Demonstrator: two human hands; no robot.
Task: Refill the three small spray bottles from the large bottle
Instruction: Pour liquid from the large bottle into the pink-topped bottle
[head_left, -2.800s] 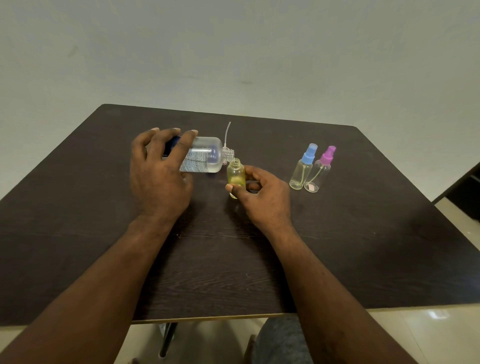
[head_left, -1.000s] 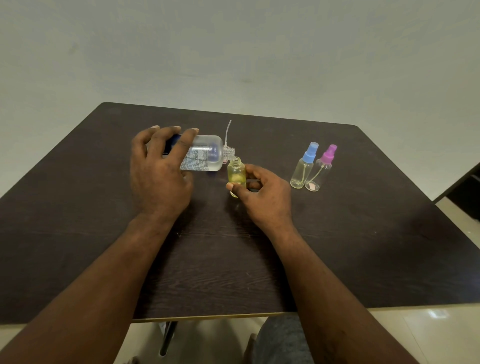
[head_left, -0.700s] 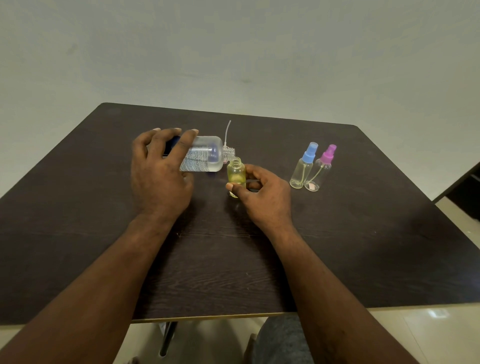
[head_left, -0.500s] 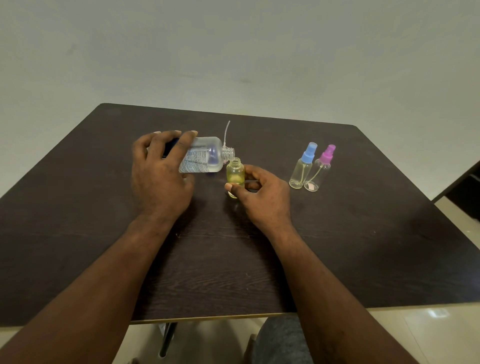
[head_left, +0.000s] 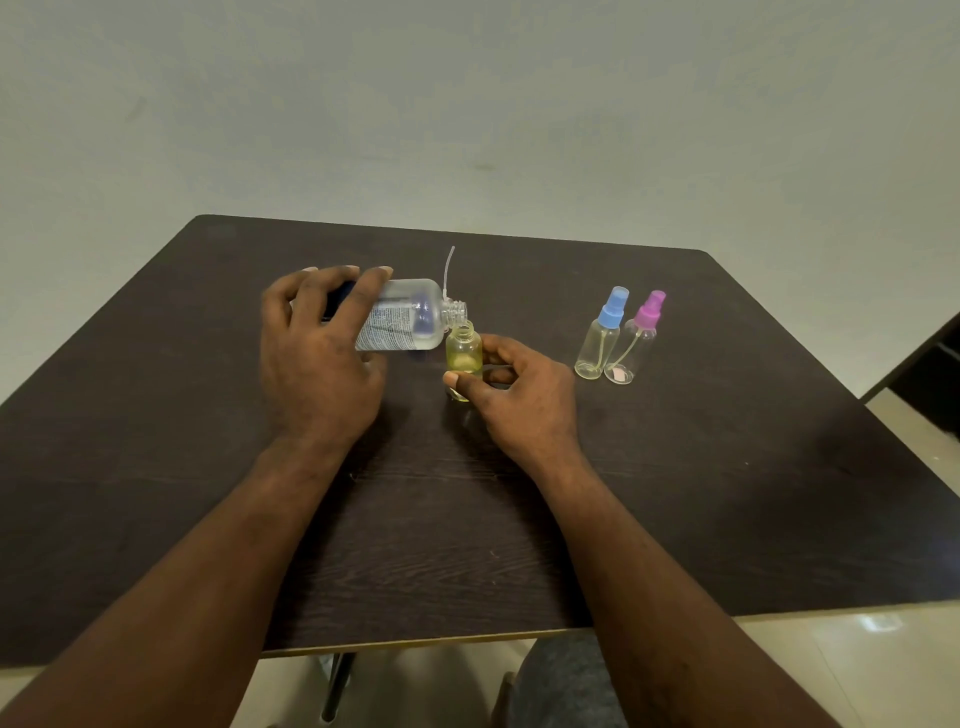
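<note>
My left hand (head_left: 317, 358) grips the large clear bottle (head_left: 410, 322), which lies tipped almost flat with its open neck just over the mouth of a small yellowish bottle (head_left: 464, 353). That small bottle stands uncapped on the dark table (head_left: 727, 467), pinched near its base by my right hand (head_left: 519, 395). A thin white spray tube (head_left: 448, 273) sticks up just behind the large bottle's neck. Two more small spray bottles stand capped to the right, one with a blue cap (head_left: 602, 335) and one with a pink cap (head_left: 636, 340).
The table's front edge runs close to my body, with a table leg (head_left: 335, 686) below it. A pale wall rises behind the table. A dark piece of furniture (head_left: 930, 379) sits past the table's right corner.
Almost nothing has moved; the large bottle stays tipped over the small yellowish bottle, with only slight shifts of both hands.
</note>
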